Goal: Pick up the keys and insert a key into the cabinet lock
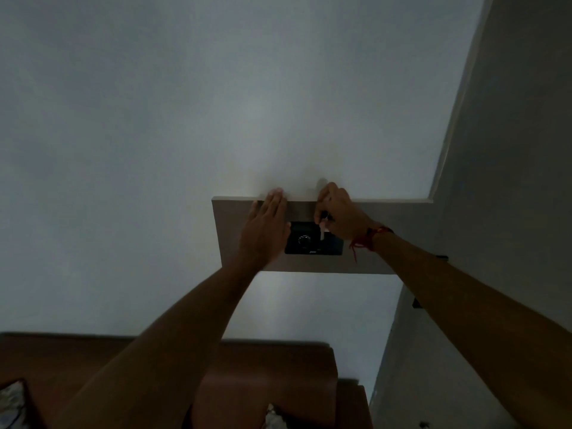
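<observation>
The view is dim. A pale panel (244,261) juts from the wall at arm's reach, and a black plate (312,247) with a round dial-like part (305,240) is set in it. My left hand (266,230) lies flat on the panel with fingers together, just left of the black plate. My right hand (335,212) is curled above the plate's upper right corner, pinching a small light-coloured key (322,232) that points down onto the plate. A red thread is tied round my right wrist. Whether the key's tip is inside a lock is too dark to tell.
A plain white wall (185,119) fills most of the view. A grey wall or door (510,150) rises on the right. Below stands brown wooden furniture (278,366), with patterned fabric (12,400) at the lower left.
</observation>
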`<state>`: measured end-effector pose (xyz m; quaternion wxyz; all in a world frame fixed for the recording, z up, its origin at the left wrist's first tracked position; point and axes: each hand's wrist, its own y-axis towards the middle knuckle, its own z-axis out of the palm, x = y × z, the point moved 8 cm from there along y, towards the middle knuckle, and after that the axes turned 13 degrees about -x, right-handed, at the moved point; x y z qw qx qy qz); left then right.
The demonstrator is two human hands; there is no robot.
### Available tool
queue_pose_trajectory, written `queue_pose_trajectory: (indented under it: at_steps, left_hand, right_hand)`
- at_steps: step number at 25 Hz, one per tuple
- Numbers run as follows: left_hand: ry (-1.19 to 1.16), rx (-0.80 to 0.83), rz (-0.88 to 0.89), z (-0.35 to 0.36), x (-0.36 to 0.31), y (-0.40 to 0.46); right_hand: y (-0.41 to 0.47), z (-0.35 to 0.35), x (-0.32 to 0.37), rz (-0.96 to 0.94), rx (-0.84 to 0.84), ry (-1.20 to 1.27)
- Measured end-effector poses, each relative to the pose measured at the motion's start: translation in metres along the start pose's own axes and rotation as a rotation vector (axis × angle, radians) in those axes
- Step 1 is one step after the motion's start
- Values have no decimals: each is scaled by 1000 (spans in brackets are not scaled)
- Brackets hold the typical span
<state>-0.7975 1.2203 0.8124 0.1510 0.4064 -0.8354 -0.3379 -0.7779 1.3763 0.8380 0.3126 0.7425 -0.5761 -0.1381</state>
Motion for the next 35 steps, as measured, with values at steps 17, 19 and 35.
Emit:
queue_pose_trajectory:
  at_steps: [17, 19, 35]
  left_hand:
    - [-40, 12, -63, 19, -12, -11]
    - [-34, 0, -63, 20, -8, -14]
    - [89, -21, -28, 5, -8, -2]
  right_hand:
    - [-30, 6, -17, 376, -318, -9]
    - [-24, 10, -7, 296, -272, -36]
    - [-38, -16, 6, 220, -265, -103]
